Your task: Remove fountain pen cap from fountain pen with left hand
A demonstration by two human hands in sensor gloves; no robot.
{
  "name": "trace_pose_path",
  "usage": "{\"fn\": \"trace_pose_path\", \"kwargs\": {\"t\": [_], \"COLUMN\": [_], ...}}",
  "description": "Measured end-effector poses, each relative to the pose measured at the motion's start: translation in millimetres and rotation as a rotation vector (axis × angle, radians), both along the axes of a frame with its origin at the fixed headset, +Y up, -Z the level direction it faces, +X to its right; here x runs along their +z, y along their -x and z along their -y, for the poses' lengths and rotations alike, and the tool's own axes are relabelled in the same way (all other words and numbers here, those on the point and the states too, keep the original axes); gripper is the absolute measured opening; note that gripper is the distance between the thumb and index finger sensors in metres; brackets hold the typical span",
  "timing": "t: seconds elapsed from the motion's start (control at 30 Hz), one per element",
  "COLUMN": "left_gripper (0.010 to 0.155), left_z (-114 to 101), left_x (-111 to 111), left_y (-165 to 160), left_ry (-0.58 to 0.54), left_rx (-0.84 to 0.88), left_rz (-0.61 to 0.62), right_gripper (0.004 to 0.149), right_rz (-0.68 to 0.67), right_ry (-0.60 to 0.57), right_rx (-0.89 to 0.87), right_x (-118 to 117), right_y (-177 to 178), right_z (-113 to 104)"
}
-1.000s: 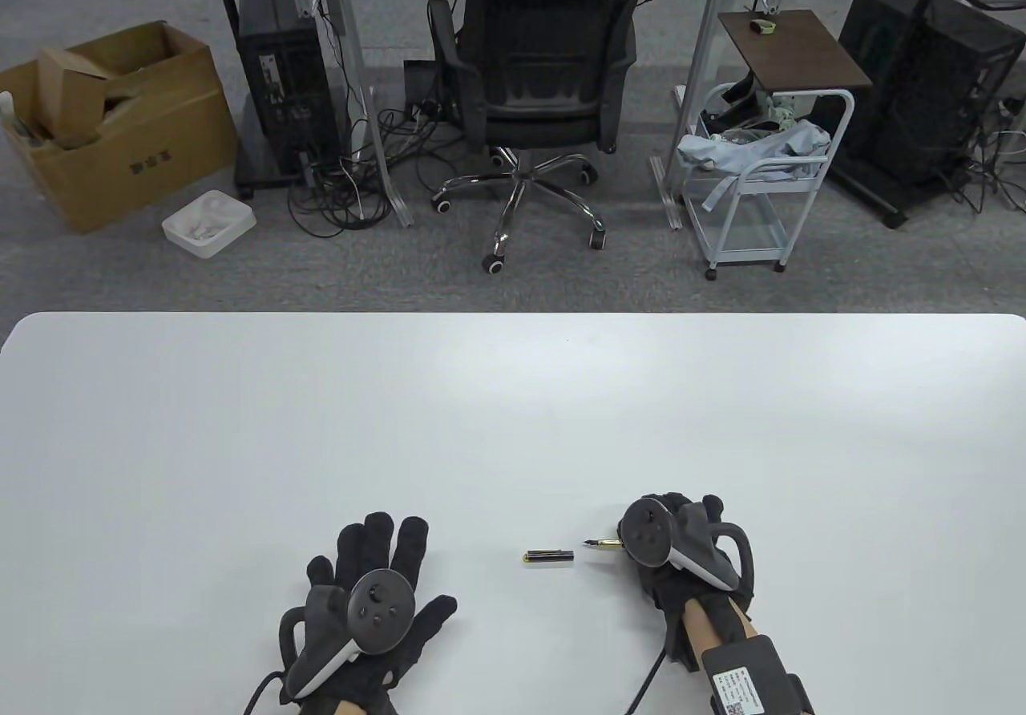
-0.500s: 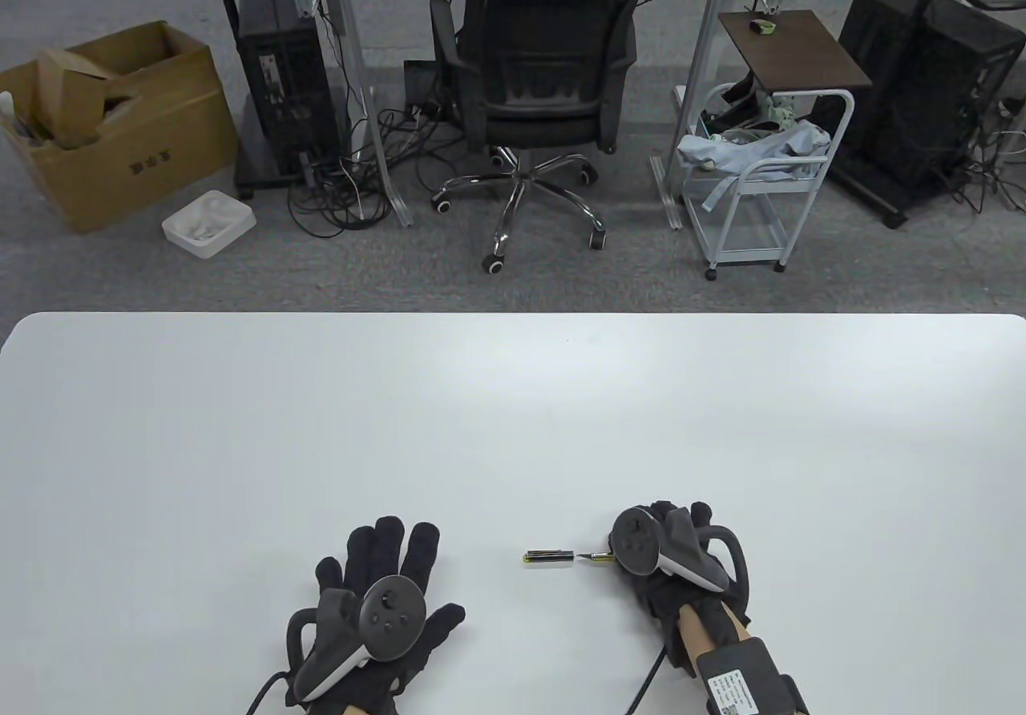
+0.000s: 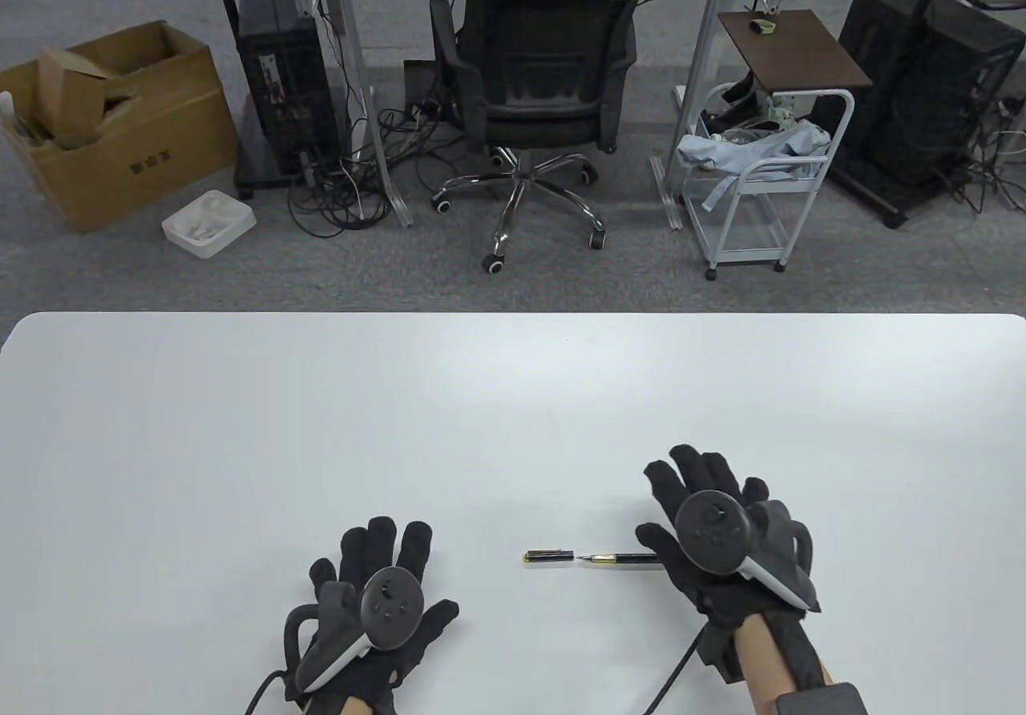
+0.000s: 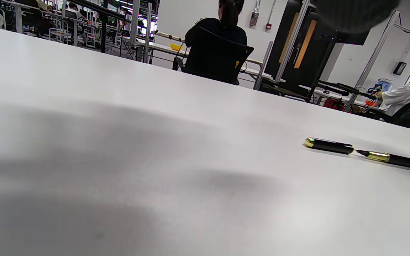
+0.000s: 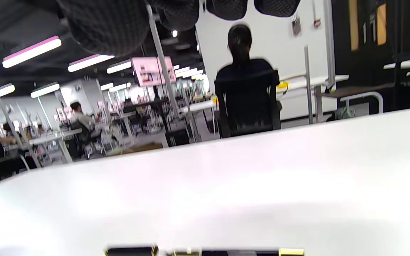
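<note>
The black and gold pen cap (image 3: pixel 549 557) lies on the white table (image 3: pixel 401 426), apart from the pen. The uncapped fountain pen (image 3: pixel 621 559) lies just right of it, nib toward the cap. Both show in the left wrist view: the cap (image 4: pixel 329 145) and the pen (image 4: pixel 393 159). They lie along the bottom edge of the right wrist view: the cap (image 5: pixel 131 251), the pen (image 5: pixel 237 252). My left hand (image 3: pixel 377 579) rests flat on the table, fingers spread, well left of the cap. My right hand (image 3: pixel 705 506) is open over the pen's rear end and holds nothing.
The table's far edge (image 3: pixel 513 315) runs across the middle of the table view. Beyond it on the floor stand an office chair (image 3: pixel 537 98), a white cart (image 3: pixel 761 178) and a cardboard box (image 3: pixel 112 122).
My right hand has laid the pen on the table beside the cap, let go, opened its fingers and moved right. My left hand has barely moved.
</note>
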State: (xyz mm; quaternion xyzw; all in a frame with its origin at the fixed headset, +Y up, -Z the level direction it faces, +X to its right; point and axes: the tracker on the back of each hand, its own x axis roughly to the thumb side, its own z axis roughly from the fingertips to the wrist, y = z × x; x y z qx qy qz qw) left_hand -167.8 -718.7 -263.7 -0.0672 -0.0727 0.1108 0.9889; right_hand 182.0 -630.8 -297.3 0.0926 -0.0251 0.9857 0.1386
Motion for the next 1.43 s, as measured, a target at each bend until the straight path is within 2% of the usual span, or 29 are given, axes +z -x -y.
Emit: {"fn": "trace_pose_path", "kwargs": {"t": [0.1,0.23,0.33,0.53,0.6,0.63,0.67,0.77,1.43], "left_gripper": [0.086,0.086,0.086,0.086,0.086,0.086,0.086,0.086,0.086], "left_z": [1,1,0,-1,1,2,3,3,9], "left_x": [1,1,1,2,2,2,2,4,1], "left_y": [-2,-2,-1,9,12,13,14,12,11], "left_ry": [-0.002,-0.006,-0.013,-0.020,-0.006,-0.002,0.001,0.005,0.041], "left_rx": [-0.015,-0.044,-0.061,-0.033,-0.022,-0.029,-0.037,-0.045,-0.018], "left_rz": [0.001,-0.024,-0.040,-0.076,-0.096,-0.104,-0.110,-0.114,-0.081], "right_gripper": [0.069,0.073,0.076,0.082,0.082,0.082,0.082,0.083,0.081], "right_rz": [0.059,0.113,0.115,0.139,0.140,0.142,0.142,0.155,0.116], "right_ry": [-0.043,-0.030,0.002,0.234,0.360,0.363,0.322,0.366,0.315], "right_rx": [0.009,0.035,0.004,0.079,0.093,0.104,0.114,0.116,0.078], "right_x": [22,38,47,46,44,45,44,43,48], "right_y": [-17,-36,-49,-70,-72,-73,-74,-75,-70], "right_z": [-14,-5,18,92,102,105,107,111,110]}}
